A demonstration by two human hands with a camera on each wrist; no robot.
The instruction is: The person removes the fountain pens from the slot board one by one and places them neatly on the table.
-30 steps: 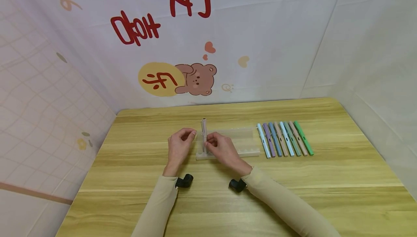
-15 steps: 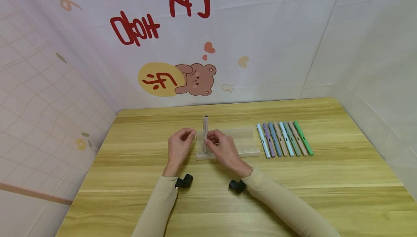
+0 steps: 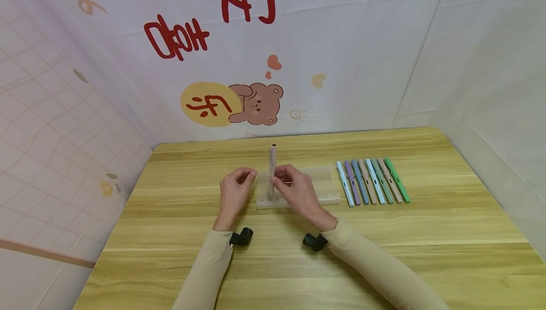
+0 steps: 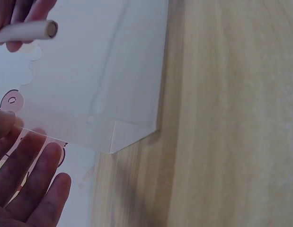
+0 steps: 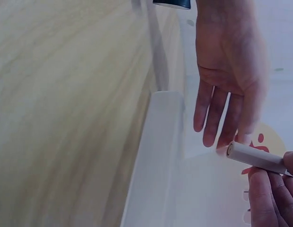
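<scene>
Spanning the scene, a wooden table [image 3: 426, 253] meets cartoon-printed white walls [image 3: 341, 40].

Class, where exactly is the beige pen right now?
In the head view the beige pen stands upright at the clear rack's left end, pinched by the right hand.

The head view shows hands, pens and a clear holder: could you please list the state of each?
Beige pen: upright, its lower end at the holder, pinched.
Right hand: pinches the beige pen.
Left hand: holds nothing, fingers loosely curled beside the holder.
Clear holder: flat on the table.
Row of pens: lying side by side, untouched.
</scene>
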